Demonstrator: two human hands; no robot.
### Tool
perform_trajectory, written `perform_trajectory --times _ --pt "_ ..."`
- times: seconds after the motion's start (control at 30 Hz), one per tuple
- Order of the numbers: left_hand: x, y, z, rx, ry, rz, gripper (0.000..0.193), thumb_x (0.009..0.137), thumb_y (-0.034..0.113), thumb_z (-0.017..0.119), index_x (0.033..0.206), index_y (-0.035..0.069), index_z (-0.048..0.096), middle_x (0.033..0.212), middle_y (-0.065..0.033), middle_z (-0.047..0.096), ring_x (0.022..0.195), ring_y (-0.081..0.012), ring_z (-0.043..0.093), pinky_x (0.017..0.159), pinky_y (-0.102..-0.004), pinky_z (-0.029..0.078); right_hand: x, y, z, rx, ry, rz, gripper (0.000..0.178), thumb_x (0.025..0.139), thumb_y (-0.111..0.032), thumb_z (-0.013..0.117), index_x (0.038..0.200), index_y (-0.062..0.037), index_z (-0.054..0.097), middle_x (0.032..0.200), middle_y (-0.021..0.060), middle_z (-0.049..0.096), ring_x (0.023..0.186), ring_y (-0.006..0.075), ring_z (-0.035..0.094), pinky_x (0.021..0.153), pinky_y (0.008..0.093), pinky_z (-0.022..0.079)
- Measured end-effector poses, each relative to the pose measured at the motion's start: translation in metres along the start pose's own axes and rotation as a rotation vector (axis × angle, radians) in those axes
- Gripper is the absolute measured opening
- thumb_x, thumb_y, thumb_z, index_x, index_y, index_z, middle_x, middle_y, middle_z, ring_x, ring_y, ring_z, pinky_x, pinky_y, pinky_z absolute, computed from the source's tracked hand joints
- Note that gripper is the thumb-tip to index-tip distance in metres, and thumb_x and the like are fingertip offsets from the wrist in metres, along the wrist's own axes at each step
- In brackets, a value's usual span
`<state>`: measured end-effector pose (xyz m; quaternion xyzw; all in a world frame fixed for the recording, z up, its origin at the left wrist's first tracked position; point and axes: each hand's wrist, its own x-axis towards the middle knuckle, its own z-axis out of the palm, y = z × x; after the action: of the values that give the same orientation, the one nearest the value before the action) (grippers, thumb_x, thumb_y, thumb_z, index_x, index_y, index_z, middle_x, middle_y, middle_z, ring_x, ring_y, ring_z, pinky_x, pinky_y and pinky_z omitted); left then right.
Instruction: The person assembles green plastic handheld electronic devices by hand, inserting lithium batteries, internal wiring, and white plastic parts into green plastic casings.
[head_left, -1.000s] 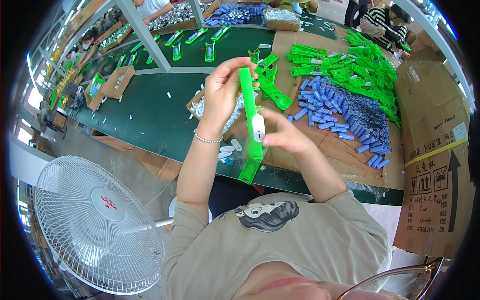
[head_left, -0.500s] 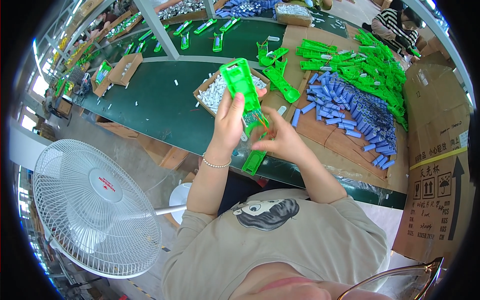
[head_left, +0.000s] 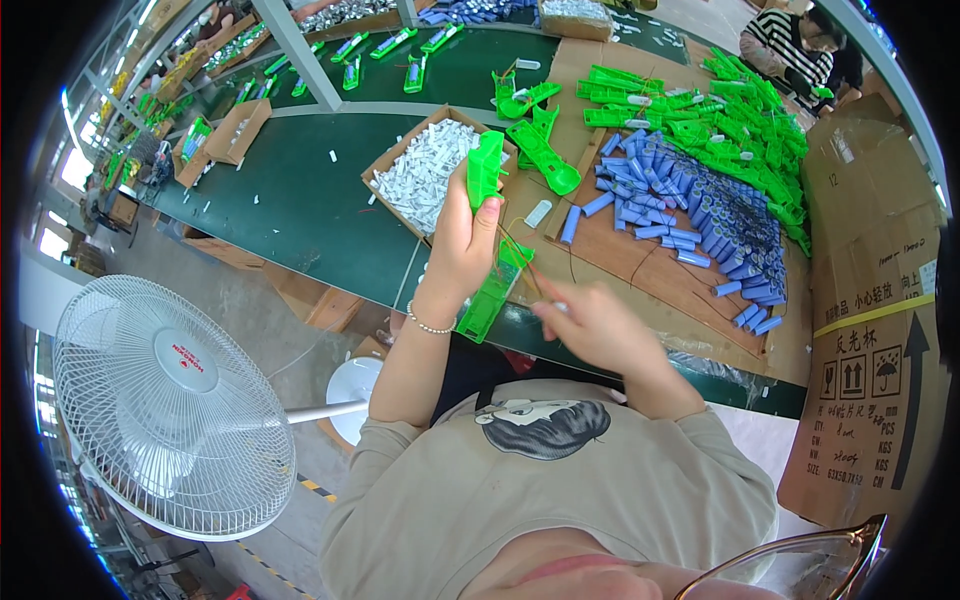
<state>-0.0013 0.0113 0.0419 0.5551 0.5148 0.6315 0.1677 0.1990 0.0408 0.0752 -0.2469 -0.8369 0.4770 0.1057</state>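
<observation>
My left hand [head_left: 472,235] is closed around a green plastic housing [head_left: 485,168], held tilted up above the table edge. The housing is turned so that a narrow side shows. Thin wires [head_left: 510,238] hang from it toward my right hand [head_left: 600,325]. That hand is smeared by motion, lower and to the right, its thumb and forefinger closed at the end of a wire. Below my left hand, another green housing [head_left: 488,302] lies at the table's near edge. Just beyond my left hand stands a cardboard box of small white parts [head_left: 425,165].
Blue cylindrical battery cells [head_left: 655,195] lie on cardboard at the right, before a heap of green housings [head_left: 720,120]. Two loose housings [head_left: 543,157] lie nearer. A tall carton [head_left: 860,330] stands at the right, a white fan [head_left: 180,400] at the left. A person [head_left: 790,50] sits far right.
My left hand has turned the green housing from its open face to a narrow side. My right hand has drawn away from it, down and to the right. The whole view has shifted slightly.
</observation>
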Motion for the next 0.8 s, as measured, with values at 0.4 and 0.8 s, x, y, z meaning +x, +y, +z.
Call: perform_trajectory --times 0.4,0.8 --pt "-0.011 -0.013 0.024 -0.287 0.258 -0.062 0.038 0.100 0.018 0.036 0.134 0.003 0.025 0.108 -0.0090 0.047 0.091 -0.0148 0.052 0.080 -0.0316 0.046 0.003 0.021 0.007 -0.415 -0.118 -0.015 0.038 0.090 -0.021 0.053 0.126 -0.0098 0.050 0.069 0.0199 0.062 0.066 0.0390 0.061 0.060 0.0489 0.047" --pt "-0.017 -0.019 0.016 0.201 -0.009 0.041 0.044 0.096 0.016 0.043 0.135 -0.003 0.033 0.115 -0.0159 0.049 0.101 -0.0243 0.052 0.092 -0.0354 0.041 -0.018 -0.008 -0.014 -0.742 -0.003 -0.078 0.034 0.085 -0.019 0.059 0.116 -0.0065 0.052 0.061 0.0147 0.059 0.055 0.0317 0.060 0.045 0.0428 0.045"
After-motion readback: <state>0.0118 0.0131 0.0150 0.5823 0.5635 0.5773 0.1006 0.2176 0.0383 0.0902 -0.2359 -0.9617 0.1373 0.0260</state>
